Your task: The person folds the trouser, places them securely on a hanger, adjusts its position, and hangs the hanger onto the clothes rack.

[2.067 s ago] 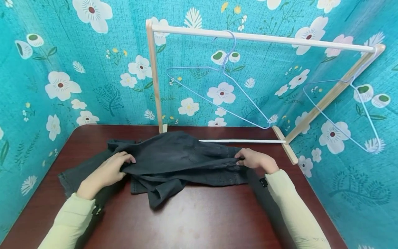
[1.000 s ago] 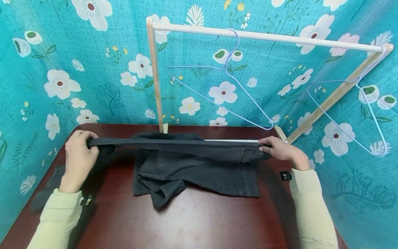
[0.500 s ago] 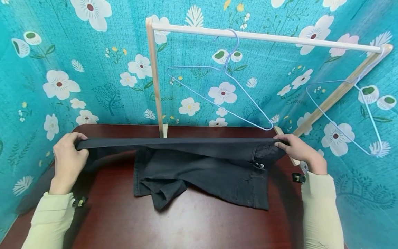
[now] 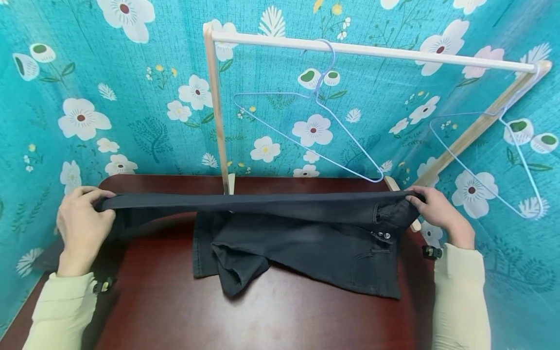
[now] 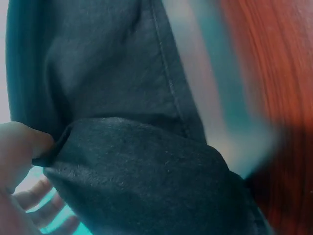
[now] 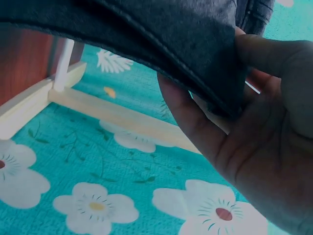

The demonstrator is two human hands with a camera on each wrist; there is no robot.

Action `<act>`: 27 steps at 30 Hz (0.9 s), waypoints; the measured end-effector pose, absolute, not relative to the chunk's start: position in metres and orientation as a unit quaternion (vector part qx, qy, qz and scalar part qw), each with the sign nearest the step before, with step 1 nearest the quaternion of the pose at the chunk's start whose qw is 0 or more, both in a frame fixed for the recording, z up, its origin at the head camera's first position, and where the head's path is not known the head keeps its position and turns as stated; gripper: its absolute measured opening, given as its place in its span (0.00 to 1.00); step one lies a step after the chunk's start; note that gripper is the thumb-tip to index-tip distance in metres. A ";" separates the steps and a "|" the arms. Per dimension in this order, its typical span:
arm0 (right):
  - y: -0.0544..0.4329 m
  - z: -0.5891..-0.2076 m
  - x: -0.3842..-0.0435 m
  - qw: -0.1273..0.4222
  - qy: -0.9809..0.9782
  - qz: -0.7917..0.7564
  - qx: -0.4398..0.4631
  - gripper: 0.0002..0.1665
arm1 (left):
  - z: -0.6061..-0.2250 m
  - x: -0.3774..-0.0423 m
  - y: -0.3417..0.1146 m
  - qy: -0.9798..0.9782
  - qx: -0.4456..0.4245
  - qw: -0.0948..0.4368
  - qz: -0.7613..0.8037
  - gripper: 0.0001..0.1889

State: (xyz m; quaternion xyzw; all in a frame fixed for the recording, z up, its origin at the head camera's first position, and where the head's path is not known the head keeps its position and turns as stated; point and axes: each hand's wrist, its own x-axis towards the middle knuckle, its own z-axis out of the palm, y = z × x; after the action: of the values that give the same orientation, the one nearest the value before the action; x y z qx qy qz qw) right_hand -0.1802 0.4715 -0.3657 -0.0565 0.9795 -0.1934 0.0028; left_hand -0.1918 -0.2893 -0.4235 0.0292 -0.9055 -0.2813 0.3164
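Observation:
Dark grey jeans (image 4: 302,238) stretch sideways across the table, their upper edge pulled taut and raised between both hands. At the far left my left hand (image 4: 85,223) pinches the cloth of one leg; in the left wrist view the thumb presses on the fabric (image 5: 127,171). My right hand (image 4: 439,209) grips the waist end on the right, near a pocket and two metal buttons. In the right wrist view the right hand (image 6: 254,112) holds a stitched waistband corner (image 6: 215,73) between thumb and fingers. A folded leg part (image 4: 240,267) lies bunched toward the front.
Behind the jeans stands a wooden rack (image 4: 220,112) with a white top rail (image 4: 393,54). One lilac wire hanger (image 4: 350,138) hangs mid-rail, another hanger (image 4: 520,155) at the right end. A flowered teal curtain (image 4: 153,97) surrounds the dark red table (image 4: 271,321).
Both hands have moved apart, the left hand leftward and the right hand rightward, pulling the jeans out straight. The waist part has spread open toward the front, and its buttons have come into view.

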 end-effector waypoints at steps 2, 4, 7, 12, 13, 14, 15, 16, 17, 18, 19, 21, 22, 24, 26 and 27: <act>0.473 -0.367 -0.181 -0.002 0.980 -0.192 -0.054 0.19 | -0.423 -0.191 -0.291 -0.916 0.031 0.297 -0.267 0.14; 0.474 -0.368 -0.181 -0.004 0.980 -0.189 -0.053 0.18 | -0.423 -0.190 -0.293 -0.923 0.031 0.282 -0.261 0.15; 0.475 -0.369 -0.179 -0.004 0.981 -0.188 -0.053 0.17 | -0.424 -0.188 -0.297 -0.925 0.047 0.275 -0.256 0.15; 0.477 -0.373 -0.174 -0.017 0.978 -0.199 -0.053 0.18 | -0.421 -0.186 -0.303 -0.916 0.077 0.299 -0.255 0.10; 0.478 -0.374 -0.173 -0.024 0.977 -0.205 -0.052 0.17 | -0.420 -0.186 -0.304 -0.914 0.069 0.307 -0.257 0.09; 0.480 -0.376 -0.172 -0.032 0.975 -0.214 -0.052 0.17 | -0.420 -0.186 -0.305 -0.913 0.059 0.310 -0.258 0.08; 0.481 -0.379 -0.170 -0.043 0.972 -0.224 -0.050 0.17 | -0.420 -0.186 -0.307 -0.912 0.048 0.312 -0.262 0.07; 0.483 -0.381 -0.169 -0.054 0.969 -0.234 -0.051 0.16 | -0.419 -0.185 -0.309 -0.911 0.034 0.314 -0.265 0.07; 0.485 -0.384 -0.168 -0.066 0.966 -0.244 -0.053 0.15 | -0.419 -0.185 -0.311 -0.911 0.021 0.314 -0.267 0.06; 0.487 -0.386 -0.166 -0.077 0.963 -0.254 -0.055 0.15 | -0.418 -0.184 -0.314 -0.911 0.005 0.314 -0.268 0.06; 0.488 -0.388 -0.165 -0.086 0.959 -0.262 -0.059 0.14 | -0.417 -0.184 -0.317 -0.913 -0.007 0.310 -0.265 0.06; 0.489 -0.389 -0.162 -0.101 0.955 -0.274 -0.061 0.13 | -0.415 -0.182 -0.324 -0.920 -0.032 0.296 -0.255 0.07; 0.490 -0.389 -0.161 -0.107 0.953 -0.276 -0.064 0.14 | -0.413 -0.182 -0.328 -0.926 -0.044 0.282 -0.248 0.07; 0.491 -0.386 -0.158 -0.120 0.951 -0.279 -0.057 0.14 | -0.409 -0.180 -0.334 -0.936 -0.069 0.252 -0.234 0.08; 0.493 -0.380 -0.154 -0.135 0.950 -0.279 -0.048 0.15 | -0.405 -0.177 -0.340 -0.950 -0.088 0.206 -0.219 0.09; 0.494 -0.376 -0.152 -0.143 0.949 -0.279 -0.045 0.15 | -0.403 -0.176 -0.342 -0.955 -0.094 0.181 -0.215 0.10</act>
State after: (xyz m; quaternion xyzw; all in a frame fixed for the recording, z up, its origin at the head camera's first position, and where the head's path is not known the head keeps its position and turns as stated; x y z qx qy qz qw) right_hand -0.1518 0.4944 -0.3764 -0.0450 0.9486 -0.2787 -0.1433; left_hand -0.1755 -0.3421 -0.4030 -0.0944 -0.9551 -0.2147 0.1809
